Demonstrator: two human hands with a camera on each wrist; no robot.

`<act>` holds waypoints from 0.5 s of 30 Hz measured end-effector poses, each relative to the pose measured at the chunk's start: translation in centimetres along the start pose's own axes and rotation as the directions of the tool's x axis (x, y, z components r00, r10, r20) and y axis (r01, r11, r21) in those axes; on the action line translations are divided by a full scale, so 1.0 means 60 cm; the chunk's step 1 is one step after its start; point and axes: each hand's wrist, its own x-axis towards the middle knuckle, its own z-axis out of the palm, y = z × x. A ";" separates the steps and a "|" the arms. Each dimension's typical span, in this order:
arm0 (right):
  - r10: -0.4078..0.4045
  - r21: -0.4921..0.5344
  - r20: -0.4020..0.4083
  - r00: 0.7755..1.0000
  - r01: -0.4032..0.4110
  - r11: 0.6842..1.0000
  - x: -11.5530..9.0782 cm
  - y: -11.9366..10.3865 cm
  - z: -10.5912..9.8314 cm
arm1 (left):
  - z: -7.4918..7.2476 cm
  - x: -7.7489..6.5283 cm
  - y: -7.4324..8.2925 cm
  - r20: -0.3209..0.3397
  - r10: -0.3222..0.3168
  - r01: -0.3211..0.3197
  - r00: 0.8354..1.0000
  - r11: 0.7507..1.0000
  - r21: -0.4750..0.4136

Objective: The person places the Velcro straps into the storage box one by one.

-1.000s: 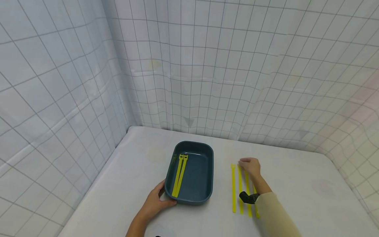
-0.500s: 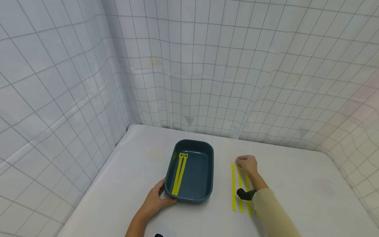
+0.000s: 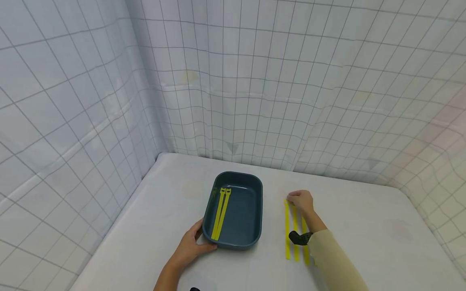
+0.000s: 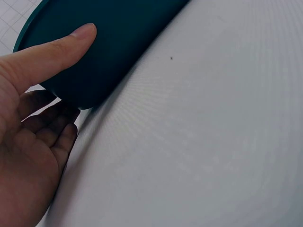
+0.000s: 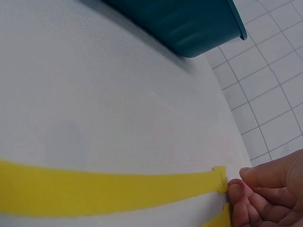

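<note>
My left hand [image 3: 191, 244] grips the near left corner of a dark teal tray [image 3: 242, 218], thumb on its near wall and fingers round the left side. Two yellow cable straps [image 3: 220, 214] with slotted heads lie side by side in the tray's left half. Right of the tray, several more yellow straps [image 3: 287, 232] lie in a row on the white table. Over their far ends is my right hand [image 3: 303, 202], fingers curled. In the right wrist view its fingertips [image 5: 235, 189] are right at the slotted head of the leftmost strap [image 5: 118, 193].
A white cloth covers the table [image 3: 174, 186]. White curtains with a dark grid [image 3: 233, 101] stand behind and at both sides. A black device [image 3: 299, 238] sits on the right wrist, above the straps. Another black piece [image 3: 195, 289] shows at the bottom edge.
My right hand has shifted left along the far ends of the straps, from the second strap towards the leftmost. The left hand, tray and straps stay in place.
</note>
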 end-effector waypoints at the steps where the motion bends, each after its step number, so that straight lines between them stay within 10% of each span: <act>1: -0.001 -0.006 0.002 1.000 0.001 1.000 0.000 0.000 0.001 | 0.000 0.000 0.000 0.001 -0.001 0.001 1.000 1.000 -0.003; 15: -0.069 -0.072 0.018 0.997 0.070 0.995 -0.006 -0.004 -0.011 | -0.001 -0.001 0.003 0.004 -0.002 0.002 1.000 1.000 -0.026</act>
